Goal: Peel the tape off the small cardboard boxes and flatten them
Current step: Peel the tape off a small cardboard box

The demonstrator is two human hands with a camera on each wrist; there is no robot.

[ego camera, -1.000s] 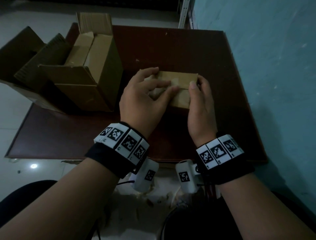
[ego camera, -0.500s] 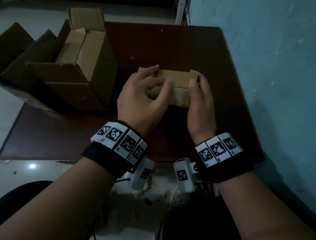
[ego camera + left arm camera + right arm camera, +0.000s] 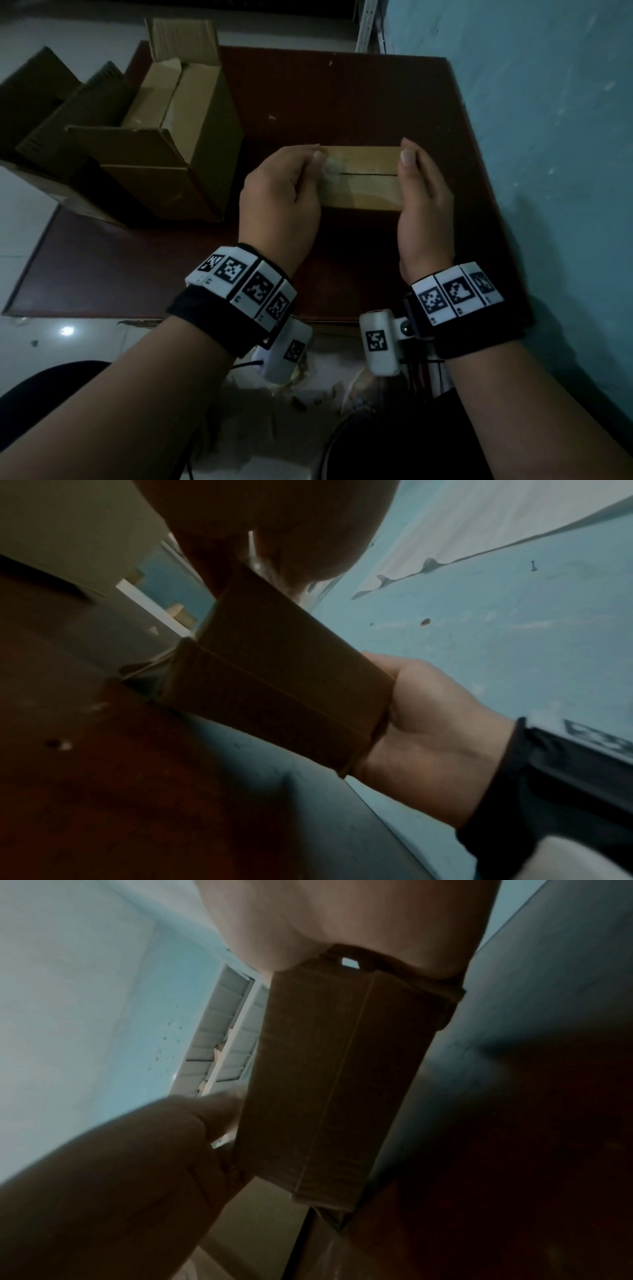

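Observation:
A small brown cardboard box is held lengthwise between my two hands above the dark red table. Its top seam shows as a dark slit. My left hand grips the box's left end, and its thumb and fingertips pinch a crumpled bit of clear tape at that end. My right hand clasps the right end, thumb on top. The wrist views show the same box from below, clear of the table, with the right hand and the left hand at its ends.
A large open cardboard carton with smaller boxes inside stands at the table's left rear, flaps spread over the edge. A teal wall runs along the table's right side. Cardboard scraps lie on the floor below the near edge.
My left hand has slid from the top of the box to its left end, baring the top face and seam. The box now sits level between both hands.

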